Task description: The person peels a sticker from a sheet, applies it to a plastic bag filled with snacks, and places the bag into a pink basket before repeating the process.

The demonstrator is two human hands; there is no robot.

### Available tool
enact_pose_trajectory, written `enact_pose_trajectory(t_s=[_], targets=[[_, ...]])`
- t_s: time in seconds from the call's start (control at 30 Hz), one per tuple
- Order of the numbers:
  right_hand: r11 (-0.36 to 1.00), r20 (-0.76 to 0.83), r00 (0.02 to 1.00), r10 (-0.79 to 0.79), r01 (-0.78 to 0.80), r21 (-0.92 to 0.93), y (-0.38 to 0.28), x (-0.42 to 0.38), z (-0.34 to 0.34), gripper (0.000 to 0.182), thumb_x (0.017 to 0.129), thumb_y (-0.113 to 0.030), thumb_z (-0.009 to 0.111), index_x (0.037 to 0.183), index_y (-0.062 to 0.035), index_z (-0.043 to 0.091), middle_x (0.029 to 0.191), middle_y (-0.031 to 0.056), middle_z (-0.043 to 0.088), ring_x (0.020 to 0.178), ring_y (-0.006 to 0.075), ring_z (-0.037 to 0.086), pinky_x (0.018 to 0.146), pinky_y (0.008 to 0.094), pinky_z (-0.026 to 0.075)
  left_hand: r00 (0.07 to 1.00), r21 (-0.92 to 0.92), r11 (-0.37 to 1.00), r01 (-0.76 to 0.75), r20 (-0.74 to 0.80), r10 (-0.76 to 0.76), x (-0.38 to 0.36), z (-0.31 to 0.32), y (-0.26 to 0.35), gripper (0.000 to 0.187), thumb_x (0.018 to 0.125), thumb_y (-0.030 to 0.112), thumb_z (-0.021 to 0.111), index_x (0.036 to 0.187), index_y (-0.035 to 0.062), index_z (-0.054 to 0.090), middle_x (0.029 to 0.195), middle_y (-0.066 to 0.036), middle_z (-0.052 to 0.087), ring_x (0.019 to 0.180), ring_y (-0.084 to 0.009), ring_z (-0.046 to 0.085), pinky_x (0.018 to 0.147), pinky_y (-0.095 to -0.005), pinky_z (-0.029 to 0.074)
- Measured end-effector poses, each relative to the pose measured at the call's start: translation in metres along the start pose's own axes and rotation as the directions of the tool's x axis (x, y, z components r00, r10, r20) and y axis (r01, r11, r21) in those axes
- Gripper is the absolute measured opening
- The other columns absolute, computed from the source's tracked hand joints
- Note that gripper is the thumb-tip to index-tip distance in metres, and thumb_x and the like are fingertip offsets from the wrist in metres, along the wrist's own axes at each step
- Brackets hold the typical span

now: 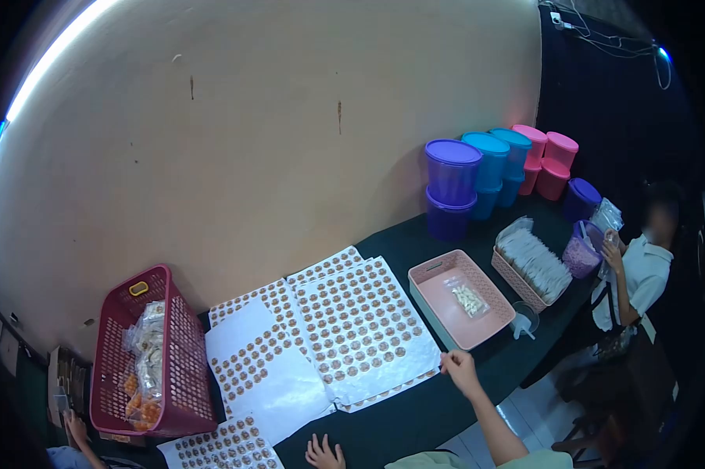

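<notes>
My right hand (460,371) is closed in a pinch at the right corner of a sheet of round brown-and-white stickers (360,320). What sits between its fingertips is too small to make out. Just beyond it lies a pink basket (466,340) holding a clear packet of small white pieces (469,298). At the bottom edge, my left hand (323,453) rests open on the dark tablecloth, fingers spread and holding nothing. Near it are more sticker sheets (226,445), and one sheet to the left has large blank white areas (290,391).
A tall maroon basket (188,359) with bagged goods stands left. Stacked lidded tubs (454,176), a basket of white packets (517,285) and a clear cup (524,320) are rightward. A co-worker (634,273) stands far right; another person's hand (76,430) shows lower left.
</notes>
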State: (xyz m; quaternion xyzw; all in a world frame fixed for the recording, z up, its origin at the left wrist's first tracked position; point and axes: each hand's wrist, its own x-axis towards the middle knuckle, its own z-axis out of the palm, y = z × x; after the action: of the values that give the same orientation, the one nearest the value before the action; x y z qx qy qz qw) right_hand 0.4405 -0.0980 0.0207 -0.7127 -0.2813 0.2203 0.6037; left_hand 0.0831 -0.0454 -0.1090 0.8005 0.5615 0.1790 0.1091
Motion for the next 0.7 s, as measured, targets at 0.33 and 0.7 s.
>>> enact_pose_trajectory(t_s=[0.33,0.7], targets=[[0.693,-0.508,0.819,-0.267,-0.203,-0.692,0.144,0.179,-0.070,0.044,0.066,-0.013,0.068,0.102,0.0004,0.048,0.105,0.0191,0.049,0.093,0.0340,0.052,0.079,0.0389,0.044,0.989,-0.071,0.987,0.142,-0.023,-0.144,0.006,0.003,0.004,0.036,0.077,0.023,0.056,0.108,0.0049,0.052,0.124,-0.015,0.041,0.118,-0.0315,0.032,0.099,-0.0460,0.021],[0.848,-0.011,0.991,0.134,-0.120,-0.516,0.099,0.149,-0.059,0.024,0.073,-0.012,0.059,0.094,0.0006,0.056,0.072,0.0151,0.057,0.065,0.0271,0.059,0.062,0.0356,0.049,0.989,-0.108,0.987,0.116,-0.075,-0.124,0.004,0.006,-0.002,0.032,0.077,0.021,0.056,0.107,0.0078,0.053,0.125,-0.012,0.041,0.118,-0.0308,0.033,0.099,-0.0473,0.020]])
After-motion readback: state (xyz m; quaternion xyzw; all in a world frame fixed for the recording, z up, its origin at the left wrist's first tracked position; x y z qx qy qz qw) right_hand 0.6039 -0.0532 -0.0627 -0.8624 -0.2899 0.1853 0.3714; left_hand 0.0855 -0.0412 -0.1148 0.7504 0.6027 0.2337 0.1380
